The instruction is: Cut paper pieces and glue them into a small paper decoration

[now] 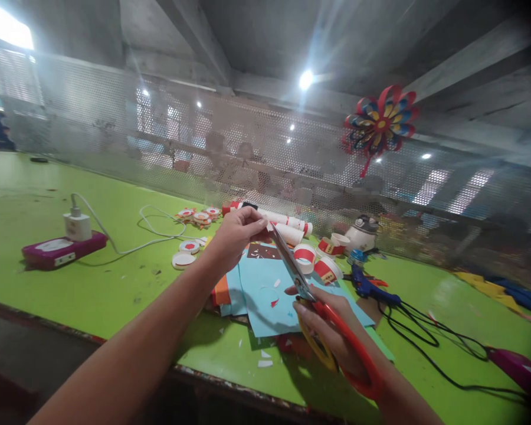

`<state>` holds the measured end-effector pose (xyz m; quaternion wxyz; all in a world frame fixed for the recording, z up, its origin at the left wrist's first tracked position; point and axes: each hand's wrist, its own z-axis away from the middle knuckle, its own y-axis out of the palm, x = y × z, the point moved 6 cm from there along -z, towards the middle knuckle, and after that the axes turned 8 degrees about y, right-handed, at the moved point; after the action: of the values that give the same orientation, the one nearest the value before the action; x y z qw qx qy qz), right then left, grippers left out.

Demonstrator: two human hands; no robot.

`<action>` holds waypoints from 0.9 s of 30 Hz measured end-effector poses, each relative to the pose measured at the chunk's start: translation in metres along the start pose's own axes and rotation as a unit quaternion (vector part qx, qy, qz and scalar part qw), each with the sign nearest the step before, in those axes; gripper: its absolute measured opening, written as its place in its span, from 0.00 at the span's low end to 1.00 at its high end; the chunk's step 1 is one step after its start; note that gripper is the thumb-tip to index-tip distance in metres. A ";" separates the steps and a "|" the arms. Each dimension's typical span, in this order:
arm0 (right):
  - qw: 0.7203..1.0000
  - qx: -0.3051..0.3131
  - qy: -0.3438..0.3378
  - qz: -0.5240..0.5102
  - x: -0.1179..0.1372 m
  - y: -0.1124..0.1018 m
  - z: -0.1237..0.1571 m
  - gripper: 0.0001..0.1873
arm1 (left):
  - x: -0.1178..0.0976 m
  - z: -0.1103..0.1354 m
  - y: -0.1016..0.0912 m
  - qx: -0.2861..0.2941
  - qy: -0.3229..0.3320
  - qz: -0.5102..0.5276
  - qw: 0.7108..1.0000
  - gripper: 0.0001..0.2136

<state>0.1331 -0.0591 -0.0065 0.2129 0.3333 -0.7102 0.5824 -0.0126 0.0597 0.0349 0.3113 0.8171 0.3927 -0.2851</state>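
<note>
My right hand (331,324) grips a pair of scissors (289,260) with one red and one yellow handle, blades pointing up and away. Closed in a pinch, my left hand (236,233) holds a small pale scrap (269,226) at the blade tips; most of it is hidden by the fingers. Whether the blades touch it I cannot tell. Below both hands lie light blue paper sheets (265,313) with small cut bits on them. A dark brown piece (263,252) with white marks rests on the sheets' far part.
Red-and-white paper cups (327,270) and white rolls (289,234) stand behind the sheets. To the right lies a blue glue gun (371,286) with a black cord. A purple power strip (64,251) with a white charger sits left. A mesh screen (256,136) bounds the green table (128,289).
</note>
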 end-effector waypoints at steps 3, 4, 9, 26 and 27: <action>1.000 0.000 -0.008 0.002 -0.002 0.000 0.002 0.14 | -0.001 -0.001 -0.001 0.006 0.001 -0.007 1.000 0.05; 1.000 -0.001 -0.012 0.004 -0.002 0.000 0.002 0.14 | -0.001 -0.001 -0.001 0.006 0.002 -0.010 1.000 0.05; 1.000 0.000 -0.016 0.013 -0.003 0.000 0.000 0.13 | -0.004 -0.001 -0.001 -0.001 0.006 -0.046 0.999 0.06; 0.999 0.020 -0.013 0.044 -0.007 -0.001 -0.002 0.15 | -0.003 -0.003 -0.005 0.043 -0.011 -0.035 0.998 0.05; 0.999 0.017 -0.015 0.047 -0.006 -0.001 -0.002 0.14 | -0.003 -0.003 -0.005 0.042 -0.014 -0.033 0.998 0.05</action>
<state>0.1383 -0.0558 -0.0094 0.1689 0.3123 -0.7180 0.5987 -0.0177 0.0631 0.0378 0.2723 0.8119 0.4029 -0.3230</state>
